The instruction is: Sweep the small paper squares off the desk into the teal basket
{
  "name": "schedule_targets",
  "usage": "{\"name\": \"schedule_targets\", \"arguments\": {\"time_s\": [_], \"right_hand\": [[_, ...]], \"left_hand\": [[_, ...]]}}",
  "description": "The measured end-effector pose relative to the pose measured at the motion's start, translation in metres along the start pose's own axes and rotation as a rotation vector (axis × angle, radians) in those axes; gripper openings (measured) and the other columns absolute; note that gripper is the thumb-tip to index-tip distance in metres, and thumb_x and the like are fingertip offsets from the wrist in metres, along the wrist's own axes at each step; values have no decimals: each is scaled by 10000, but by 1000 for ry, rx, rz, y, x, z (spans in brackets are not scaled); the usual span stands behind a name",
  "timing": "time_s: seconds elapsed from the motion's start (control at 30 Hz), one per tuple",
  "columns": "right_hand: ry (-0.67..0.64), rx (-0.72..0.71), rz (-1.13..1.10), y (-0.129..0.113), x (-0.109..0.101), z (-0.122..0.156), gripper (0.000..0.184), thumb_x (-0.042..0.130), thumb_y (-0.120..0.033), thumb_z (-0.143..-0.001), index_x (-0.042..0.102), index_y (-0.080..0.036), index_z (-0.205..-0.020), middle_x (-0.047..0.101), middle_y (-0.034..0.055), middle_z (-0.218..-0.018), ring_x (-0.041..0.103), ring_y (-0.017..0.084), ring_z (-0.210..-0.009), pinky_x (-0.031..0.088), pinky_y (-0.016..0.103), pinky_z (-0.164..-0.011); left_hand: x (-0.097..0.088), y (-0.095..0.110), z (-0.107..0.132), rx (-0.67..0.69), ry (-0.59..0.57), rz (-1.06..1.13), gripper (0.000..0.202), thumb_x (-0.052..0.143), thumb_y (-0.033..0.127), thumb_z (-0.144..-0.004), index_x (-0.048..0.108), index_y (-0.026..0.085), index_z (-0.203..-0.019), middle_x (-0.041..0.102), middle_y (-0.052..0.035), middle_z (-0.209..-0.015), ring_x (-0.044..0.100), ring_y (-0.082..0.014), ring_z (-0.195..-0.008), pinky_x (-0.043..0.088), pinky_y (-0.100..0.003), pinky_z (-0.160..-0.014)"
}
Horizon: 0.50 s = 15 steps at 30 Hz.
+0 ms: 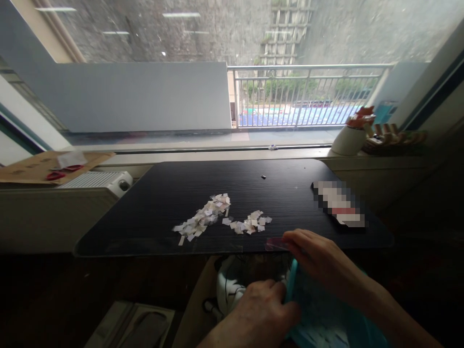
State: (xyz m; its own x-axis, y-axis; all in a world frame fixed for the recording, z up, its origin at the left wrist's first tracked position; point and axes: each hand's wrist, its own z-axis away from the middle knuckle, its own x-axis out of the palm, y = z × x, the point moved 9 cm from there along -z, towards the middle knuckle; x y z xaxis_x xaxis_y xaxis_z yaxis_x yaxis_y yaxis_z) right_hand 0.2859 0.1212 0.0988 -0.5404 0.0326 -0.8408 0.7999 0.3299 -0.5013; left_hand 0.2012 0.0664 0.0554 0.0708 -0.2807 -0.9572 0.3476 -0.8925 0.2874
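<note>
My left hand point(264, 304) is closed on the rim of a teal plastic bin point(292, 280) below the table's front edge. Pale scraps show dimly inside the bin. Over the bin, my right hand point(313, 249) pinches a thin, see-through pinkish piece of plastic point(274, 243), held flat at the front edge of the black table point(145, 198). To the left of that piece lies a small heap of cut paper bits point(253, 222). A larger, longer pile of white paper bits point(205, 215) lies farther left, apart from both hands.
A phone-like object point(339, 204), blurred out, lies on the table's right side. A small dark bit point(263, 177) is near the back. Red-handled scissors point(56, 176) rest on cardboard point(25, 166) at left. A white jar point(348, 137) stands on the windowsill.
</note>
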Motion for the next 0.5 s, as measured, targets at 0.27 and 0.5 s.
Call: {"name": "schedule_targets", "arguments": {"time_s": [0.27, 0.5], "right_hand": [[-57, 2, -9, -7, 5, 1, 194, 382, -195, -943, 573, -228, -960, 636, 16, -875, 576, 157, -810, 452, 275, -724], [-42, -6, -32, -7, 5, 1, 194, 387, -198, -944, 568, -227, -1006, 640, 25, -918, 579, 156, -832, 447, 275, -749]], "left_hand": [[-3, 2, 1, -21, 25, 7, 192, 665, 386, -821, 605, 204, -838, 596, -38, -840, 575, -223, -733, 441, -286, -625], [3, -3, 1, -10, -45, 40, 305, 708, 482, -770, 604, 203, -832, 593, -34, -827, 573, -224, -711, 441, -287, -614]]}}
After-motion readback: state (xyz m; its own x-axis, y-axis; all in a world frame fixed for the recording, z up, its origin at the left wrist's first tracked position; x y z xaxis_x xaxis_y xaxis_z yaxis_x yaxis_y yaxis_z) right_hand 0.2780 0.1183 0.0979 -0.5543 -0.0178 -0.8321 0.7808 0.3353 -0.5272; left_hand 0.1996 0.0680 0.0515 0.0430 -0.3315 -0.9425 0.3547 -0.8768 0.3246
